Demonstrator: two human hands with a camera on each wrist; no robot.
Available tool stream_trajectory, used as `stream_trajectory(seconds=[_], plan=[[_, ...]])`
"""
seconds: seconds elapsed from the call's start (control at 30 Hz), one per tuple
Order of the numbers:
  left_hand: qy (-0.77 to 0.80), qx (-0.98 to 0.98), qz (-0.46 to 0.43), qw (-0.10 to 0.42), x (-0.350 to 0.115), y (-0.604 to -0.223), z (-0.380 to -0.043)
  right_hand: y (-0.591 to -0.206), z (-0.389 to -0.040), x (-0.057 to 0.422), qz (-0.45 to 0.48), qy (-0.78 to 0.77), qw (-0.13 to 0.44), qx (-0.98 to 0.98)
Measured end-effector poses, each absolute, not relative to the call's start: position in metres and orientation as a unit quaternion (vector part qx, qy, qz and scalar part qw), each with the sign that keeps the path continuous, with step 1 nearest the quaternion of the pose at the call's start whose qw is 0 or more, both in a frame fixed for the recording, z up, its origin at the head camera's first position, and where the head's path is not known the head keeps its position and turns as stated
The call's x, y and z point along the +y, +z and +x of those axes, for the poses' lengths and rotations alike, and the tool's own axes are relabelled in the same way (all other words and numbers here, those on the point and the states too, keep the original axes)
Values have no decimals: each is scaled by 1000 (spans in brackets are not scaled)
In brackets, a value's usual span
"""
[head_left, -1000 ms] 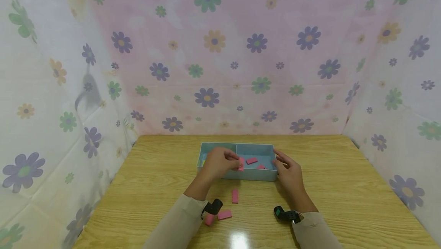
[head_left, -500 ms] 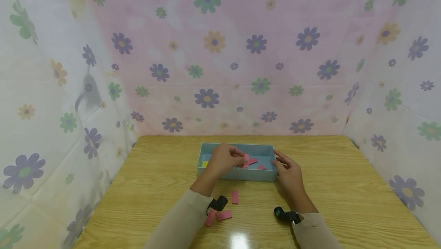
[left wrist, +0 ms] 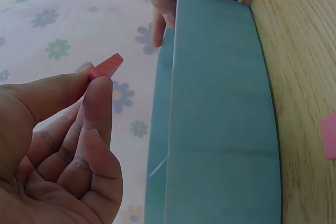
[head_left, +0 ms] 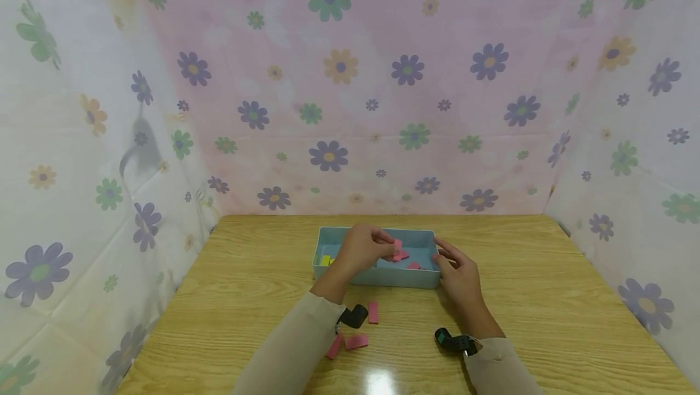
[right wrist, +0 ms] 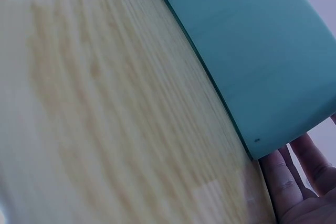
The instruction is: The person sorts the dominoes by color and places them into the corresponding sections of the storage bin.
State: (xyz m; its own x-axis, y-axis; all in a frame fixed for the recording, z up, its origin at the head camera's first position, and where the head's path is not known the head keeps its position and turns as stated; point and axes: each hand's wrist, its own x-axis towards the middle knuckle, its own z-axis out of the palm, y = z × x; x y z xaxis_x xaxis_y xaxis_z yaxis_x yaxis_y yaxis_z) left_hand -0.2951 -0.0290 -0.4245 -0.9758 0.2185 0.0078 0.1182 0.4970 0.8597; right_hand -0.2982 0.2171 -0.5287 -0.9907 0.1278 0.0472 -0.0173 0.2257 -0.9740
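Plainly above box rim [head_left: 410, 270], pink block [left wrist: 108, 66].

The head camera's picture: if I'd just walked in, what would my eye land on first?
Probably the flowered cloth, which fills the whole backdrop behind the wooden table. Next comes the blue box on the table, where the left hand pinches a pink block over the right compartment and the right hand touches the right end. Three more pink blocks lie on the table in front.
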Motion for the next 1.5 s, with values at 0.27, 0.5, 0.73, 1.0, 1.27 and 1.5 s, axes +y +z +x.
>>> stream_trajectory(seconds=[0.27, 0.5, 0.73, 1.0, 1.27, 1.5], plan=[[497, 863, 76, 58, -20, -428, -304, -530, -299, 217, -33, 616, 67, -784], [521, 849, 58, 63, -14, -428, -310, -530, -298, 217, -29, 617, 67, -783], [541, 836, 55, 68, -7, -431, -315, -528, -297, 218, -22, 616, 57, -785], [561, 823, 56, 69, -1, -435, -318, -529, -299, 220, -12, 617, 41, -786], [553, 829, 54, 65, 4, -434, -317, -526, -299, 221, -15, 617, 26, -786], [549, 832, 43, 70, 9, -433, -316, -527, -299, 220, -16, 626, 28, -779]])
